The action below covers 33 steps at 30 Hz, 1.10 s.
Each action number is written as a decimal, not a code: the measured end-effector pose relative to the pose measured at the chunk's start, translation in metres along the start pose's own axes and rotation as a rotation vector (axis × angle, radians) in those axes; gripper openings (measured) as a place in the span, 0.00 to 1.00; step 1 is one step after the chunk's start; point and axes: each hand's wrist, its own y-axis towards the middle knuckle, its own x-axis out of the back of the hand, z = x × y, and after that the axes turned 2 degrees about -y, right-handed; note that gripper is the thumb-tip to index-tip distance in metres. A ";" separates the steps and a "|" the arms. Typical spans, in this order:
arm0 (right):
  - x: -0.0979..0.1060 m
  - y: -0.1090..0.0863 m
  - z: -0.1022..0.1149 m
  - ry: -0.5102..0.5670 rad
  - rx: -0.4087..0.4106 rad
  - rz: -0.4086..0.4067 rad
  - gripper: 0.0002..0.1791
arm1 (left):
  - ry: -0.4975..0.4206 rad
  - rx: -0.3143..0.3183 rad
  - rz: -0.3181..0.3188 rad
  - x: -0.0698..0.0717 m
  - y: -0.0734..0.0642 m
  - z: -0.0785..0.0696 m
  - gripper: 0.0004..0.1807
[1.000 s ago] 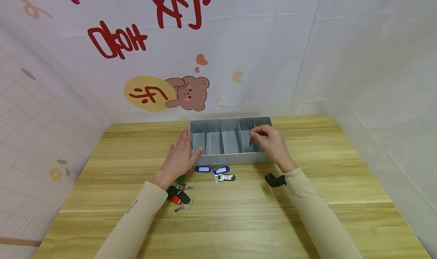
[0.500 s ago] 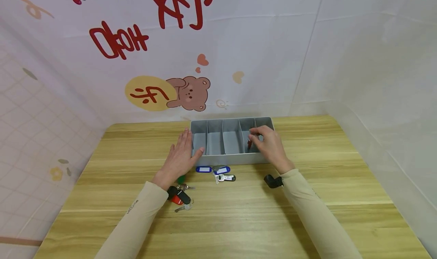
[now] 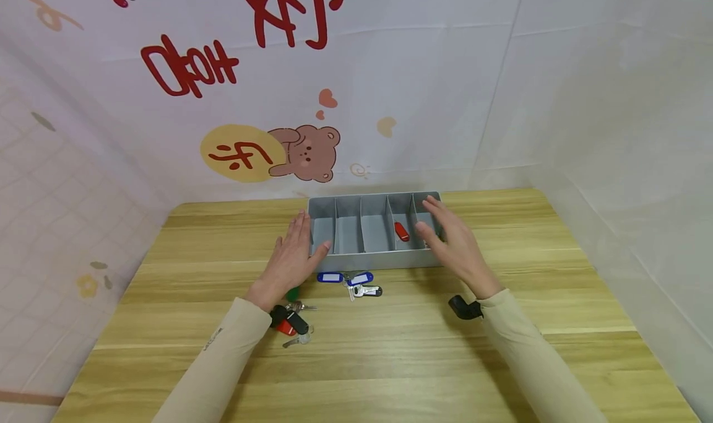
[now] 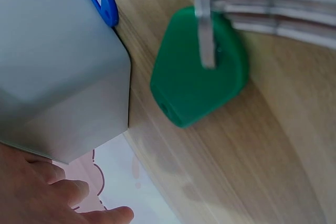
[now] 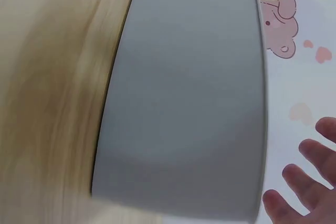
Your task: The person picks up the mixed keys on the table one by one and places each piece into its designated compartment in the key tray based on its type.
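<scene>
A grey divided tray [image 3: 356,262] sits at the back of the table, its compartments side by side. My left hand [image 3: 289,249] lies flat at the tray's left end, thumb over the front rim. With fingers apart and nothing held, my right hand [image 3: 459,246] hovers over the right end. A red key tag [image 3: 401,231] lies in the compartment second from the right. The rightmost compartment is partly hidden by the right hand. In front of the tray are two blue key tags [image 3: 330,277] and a black key tag [image 3: 374,291] with keys.
By the left wrist is a pile with a green key tag [image 4: 199,77], a black key tag [image 3: 298,322], a red key tag [image 3: 286,327] and keys [image 3: 298,339]. A printed white cloth [image 3: 445,101] hangs behind the wooden table [image 3: 390,361].
My right hand has let go of the red key tag, which now lies in the tray. The fingers have spread and the hand has drawn back slightly right. The left hand stays put.
</scene>
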 end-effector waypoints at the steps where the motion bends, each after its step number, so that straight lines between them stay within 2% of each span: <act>1: 0.002 -0.003 0.000 -0.001 -0.002 0.004 0.34 | 0.002 0.000 -0.001 0.000 0.000 0.001 0.51; 10: 0.016 -0.020 -0.011 -0.058 -0.007 0.043 0.36 | -0.001 0.003 0.004 0.001 -0.003 0.004 0.51; 17: 0.018 -0.026 -0.033 -0.096 -0.043 0.101 0.39 | -0.008 -0.001 0.002 0.001 -0.003 0.005 0.51; 22: 0.017 -0.028 -0.041 -0.083 -0.068 0.147 0.41 | -0.009 -0.002 0.001 0.001 -0.001 0.005 0.51; 29: 0.014 -0.029 -0.047 -0.099 -0.089 0.211 0.42 | -0.069 0.008 0.030 0.001 0.001 0.005 0.52; 33: 0.013 -0.029 -0.050 -0.115 -0.082 0.212 0.42 | -0.139 -0.027 0.060 0.006 0.001 0.011 0.52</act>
